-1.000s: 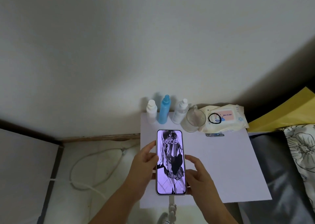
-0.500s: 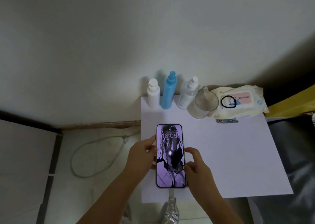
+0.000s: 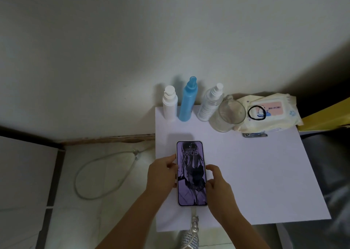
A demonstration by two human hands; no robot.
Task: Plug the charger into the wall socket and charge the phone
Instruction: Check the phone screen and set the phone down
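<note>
A phone (image 3: 191, 173) with a lit purple lock screen lies lengthwise over the near left part of a white table (image 3: 255, 173). My left hand (image 3: 162, 173) grips its left edge and my right hand (image 3: 217, 184) grips its right edge. A pale cable with a beaded charm (image 3: 194, 224) hangs from the phone's bottom end toward me. A white cable (image 3: 98, 175) lies looped on the floor left of the table. No wall socket or charger plug is visible.
Against the wall at the table's back stand a white bottle (image 3: 170, 104), a blue spray bottle (image 3: 188, 101), a clear bottle (image 3: 210, 104) and a glass (image 3: 227, 116). A wipes pack (image 3: 269, 112) carries a black hair tie (image 3: 256, 112). Bedding lies to the right.
The view has tilted and shifted, so the table and bottles sit lower and larger. The phone's screen has dimmed. Both hands stay on the phone's sides.
</note>
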